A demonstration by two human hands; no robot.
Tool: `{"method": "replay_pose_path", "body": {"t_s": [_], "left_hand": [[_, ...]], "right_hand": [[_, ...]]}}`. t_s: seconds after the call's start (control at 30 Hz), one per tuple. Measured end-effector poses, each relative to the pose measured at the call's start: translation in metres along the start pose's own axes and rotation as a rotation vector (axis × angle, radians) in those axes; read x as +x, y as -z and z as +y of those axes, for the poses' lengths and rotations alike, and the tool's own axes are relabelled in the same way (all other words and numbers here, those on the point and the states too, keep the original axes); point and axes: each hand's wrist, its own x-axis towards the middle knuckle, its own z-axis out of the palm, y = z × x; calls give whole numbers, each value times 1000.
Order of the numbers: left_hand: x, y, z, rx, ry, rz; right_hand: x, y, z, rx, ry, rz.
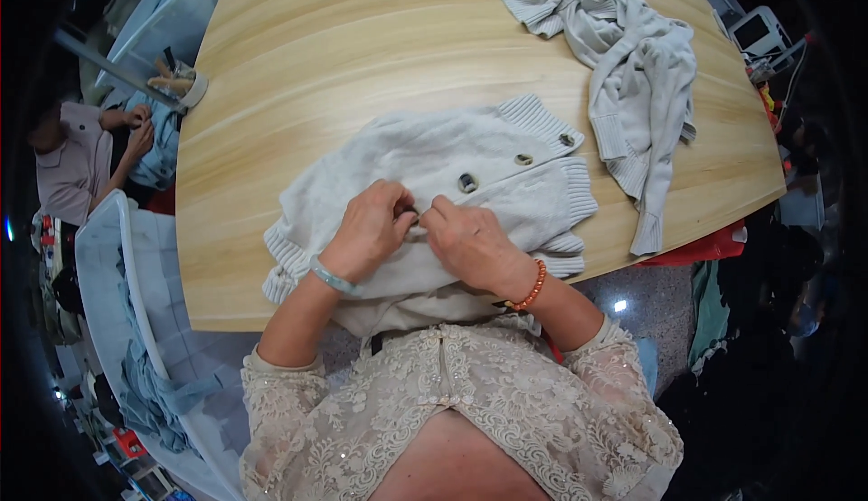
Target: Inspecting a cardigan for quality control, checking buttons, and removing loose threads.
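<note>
1. Left hand sits on the cream cardigan, fingers curled in, tips pinching at a dark button half hidden right beside the thumb.
2. Right hand meets it there, thumb and forefinger nipped together on the knit edge; the two hands touch over the cardigan's front.
3. The cardigan lies flat on the wooden surface, at its near edge, hem hanging toward the person.
4. It looks soft, light and floppy, likely to stretch and bunch; the ribbed button band seems the firmest place to grip.
5. Three more buttons run up the cardigan from the hands toward its ribbed hem.
6. Beyond the cardigan, to its right, a grey sweater lies crumpled.
</note>
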Motion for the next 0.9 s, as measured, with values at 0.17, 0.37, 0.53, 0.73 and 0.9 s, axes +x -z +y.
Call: {"method": "replay_pose_path", "body": {"t_s": [0.17, 0.37, 0.53, 0.73, 0.9], "left_hand": [[-2, -4, -14, -639, 279, -79], [-5, 5, -8, -891, 345, -93], [-10, 9, -5, -903, 309, -162], [-29, 7, 10, -308, 45, -9], [-26, -17, -8, -366, -16, 96]], "right_hand": [[-1, 4, -3, 115, 4, 43], [-2, 6, -10, 137, -28, 208], [-3, 4, -7, -3, 14, 142], [1, 8, -1, 96, -27, 5], [3, 23, 6, 199, -27, -113]]}}
